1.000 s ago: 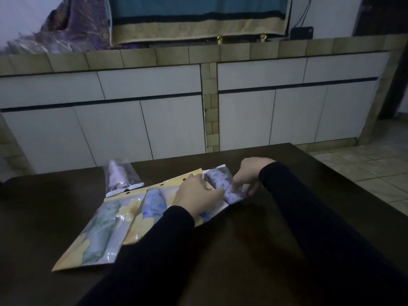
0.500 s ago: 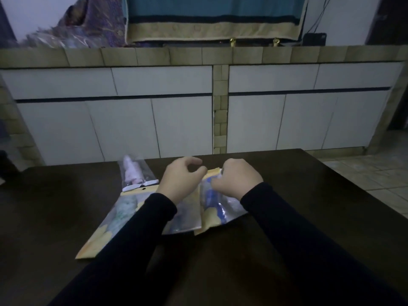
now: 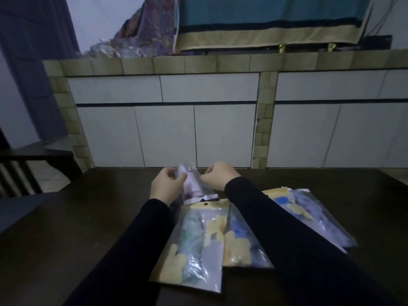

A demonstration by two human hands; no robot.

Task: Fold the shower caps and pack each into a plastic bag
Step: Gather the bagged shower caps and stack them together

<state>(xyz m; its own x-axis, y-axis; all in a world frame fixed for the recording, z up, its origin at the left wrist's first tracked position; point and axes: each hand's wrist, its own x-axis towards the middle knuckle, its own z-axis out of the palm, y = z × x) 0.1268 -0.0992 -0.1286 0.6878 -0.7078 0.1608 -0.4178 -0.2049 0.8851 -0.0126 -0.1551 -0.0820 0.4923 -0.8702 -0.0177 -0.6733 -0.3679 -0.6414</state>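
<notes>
Clear plastic, that's what both hands are on right now. The left hand [image 3: 167,186] has its fingers curled onto the left edge of a small see-through bag [image 3: 194,184] with a pale pink shower cap [image 3: 191,182] rolled up inside, and the right hand [image 3: 220,177] pinches the same bag's right edge. So one bag, two hands holding it, near the far edge of the dark wooden table [image 3: 77,228]. The bag's white header strip points back toward the person. Can't tell if the bag is lifted or just resting on the table.

Closer in, I count three more packed bags lying flat, all with yellow printed shapes on them. The green-cap bag [image 3: 192,246] sits between the two black sleeves, nearest the camera, with a hang hole in its yellow header. The middle blue-cap bag [image 3: 240,237] lies just beside it on the right, touching or slightly overlapping, and partly hidden under the right sleeve [image 3: 287,228]. The third bag [image 3: 309,215], with a bluish patterned cap, is out on the far side of that sleeve, tilted away to the right.

That makes four bags total, each with one cap in it.

Past the table there's a tiled counter with white cabinet doors [image 3: 198,133], and some cloth [image 3: 265,23] draped on top of it.
</notes>
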